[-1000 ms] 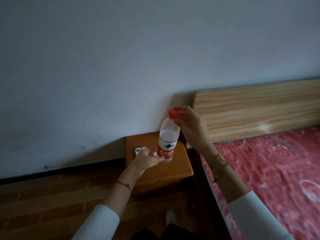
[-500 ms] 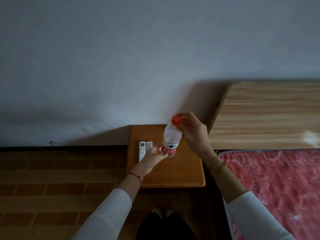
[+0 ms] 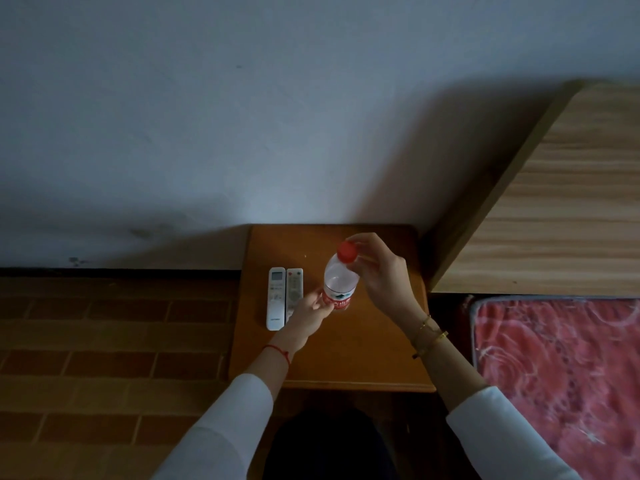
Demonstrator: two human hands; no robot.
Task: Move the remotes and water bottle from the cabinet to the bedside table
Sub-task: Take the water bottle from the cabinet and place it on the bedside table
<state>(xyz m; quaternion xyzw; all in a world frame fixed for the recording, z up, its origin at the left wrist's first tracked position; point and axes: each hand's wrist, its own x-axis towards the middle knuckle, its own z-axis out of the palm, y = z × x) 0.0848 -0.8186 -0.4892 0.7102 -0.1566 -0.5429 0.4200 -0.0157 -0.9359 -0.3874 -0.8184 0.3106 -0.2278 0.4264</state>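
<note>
The bottle (image 3: 340, 284) has a red label (image 3: 337, 300) with some white marks on it, but they are too small and blurry to read. The white remote (image 3: 276, 297) has a tiny dark word near its bottom end, and that is too small to read too. The other remote (image 3: 293, 294) has buttons, but no words can be made out.

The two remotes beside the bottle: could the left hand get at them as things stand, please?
Probably yes. The left hand already lies over the near end of the right remote, fingers on the water bottle; it would have to release the bottle first.
</note>
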